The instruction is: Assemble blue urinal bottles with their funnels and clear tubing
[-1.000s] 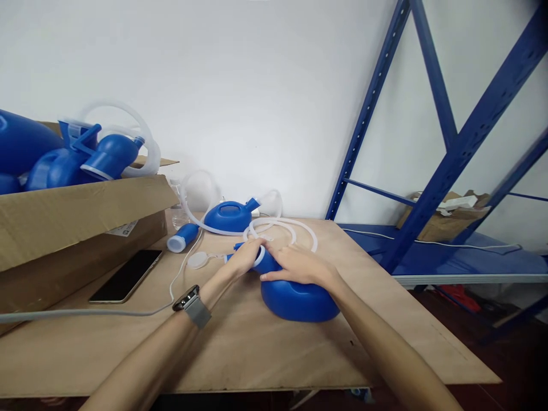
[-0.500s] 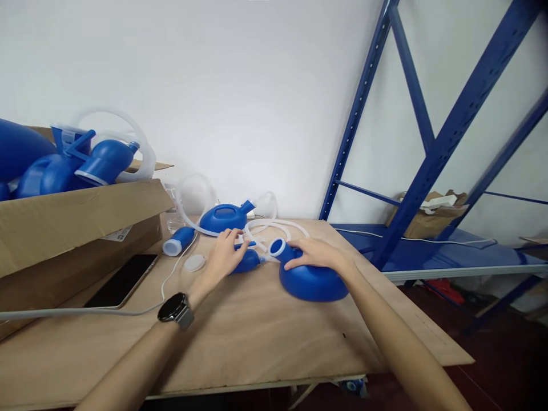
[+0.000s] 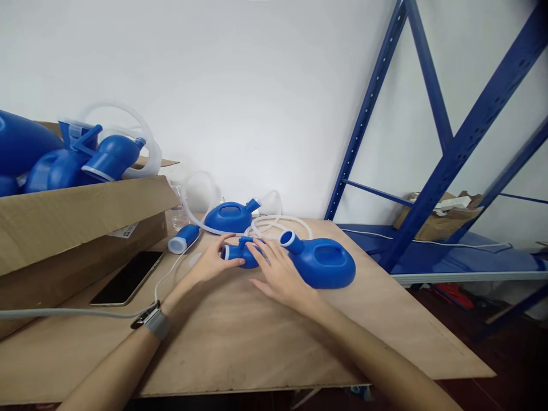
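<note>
My left hand (image 3: 213, 258) has its thumb and fingers round the wide, white-rimmed mouth of a blue plastic urinal funnel (image 3: 246, 257) lying on the table. Over the far end of that funnel is my right hand (image 3: 278, 273), fingers stretched and spread; whether the fingertips touch it I cannot tell. Just right of this hand stands a blue urinal bottle (image 3: 327, 264) with a moulded handle, its open white-rimmed neck pointing up and left. A clear coiled tube (image 3: 295, 218) lies behind the funnel.
A second blue bottle (image 3: 229, 218) and a blue cylindrical part (image 3: 184, 238) lie farther back. On the left, a cardboard box (image 3: 85, 208) holds several blue parts and tubing; a phone (image 3: 128, 278) lies beside it. A white cable crosses the table's left. Blue shelving (image 3: 445, 160) stands right.
My right hand has let go of the bottle and moved left to the funnel. The bottle now stands unheld. My left hand has come round the funnel's wide mouth.
</note>
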`<state>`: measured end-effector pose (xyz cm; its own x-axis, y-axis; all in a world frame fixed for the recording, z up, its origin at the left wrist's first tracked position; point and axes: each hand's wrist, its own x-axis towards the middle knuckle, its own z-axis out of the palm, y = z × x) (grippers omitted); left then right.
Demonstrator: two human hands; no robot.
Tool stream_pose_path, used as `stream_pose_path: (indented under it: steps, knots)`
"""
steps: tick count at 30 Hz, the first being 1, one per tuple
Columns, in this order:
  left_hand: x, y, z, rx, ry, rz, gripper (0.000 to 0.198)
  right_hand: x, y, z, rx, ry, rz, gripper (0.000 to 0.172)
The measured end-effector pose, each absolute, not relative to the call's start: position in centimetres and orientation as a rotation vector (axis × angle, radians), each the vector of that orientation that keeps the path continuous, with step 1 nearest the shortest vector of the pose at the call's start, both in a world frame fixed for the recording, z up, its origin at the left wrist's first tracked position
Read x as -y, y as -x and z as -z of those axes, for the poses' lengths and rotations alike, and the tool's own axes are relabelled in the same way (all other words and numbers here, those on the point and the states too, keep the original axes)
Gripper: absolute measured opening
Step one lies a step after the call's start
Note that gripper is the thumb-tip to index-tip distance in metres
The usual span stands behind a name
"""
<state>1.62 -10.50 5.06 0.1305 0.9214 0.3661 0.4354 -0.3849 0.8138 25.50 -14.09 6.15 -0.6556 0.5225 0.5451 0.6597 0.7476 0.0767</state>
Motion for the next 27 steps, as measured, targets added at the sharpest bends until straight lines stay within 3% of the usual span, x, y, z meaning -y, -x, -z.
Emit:
stream_pose_path:
  steps: [4,12,16,19,22,27]
  knots:
    - [11.8,-2.2,-5.3,-1.257,-1.876,-1.221,0.07,13.0,-24.1,-3.1,2.336,0.984,0.331,0.098]
    - [12.8,-0.5,-5.1,-1.084,-1.795,-1.15,0.064,11.7,-25.0,-1.5,2.194,1.08,0.153,0.075]
    - [11.7,2.2,-3.4,-1.583,-1.987,-1.155,0.057,11.0,-25.3,-1.0,2.135,1.107,-0.04,0.066]
    - [10.9,4.0,-1.6,-1.978,-2.211,-0.826,0.055,10.7,-25.5,-1.0,2.118,1.082,-0.088,0.065]
    - [10.6,4.6,-0.9,-2.027,-2.314,-0.619,0.044,10.6,-25.6,-1.0,2.126,1.063,-0.087,0.065]
    - [11.4,2.8,-2.8,-1.795,-2.101,-1.154,0.047,10.8,-25.2,-0.7,2.106,1.04,-0.124,0.073]
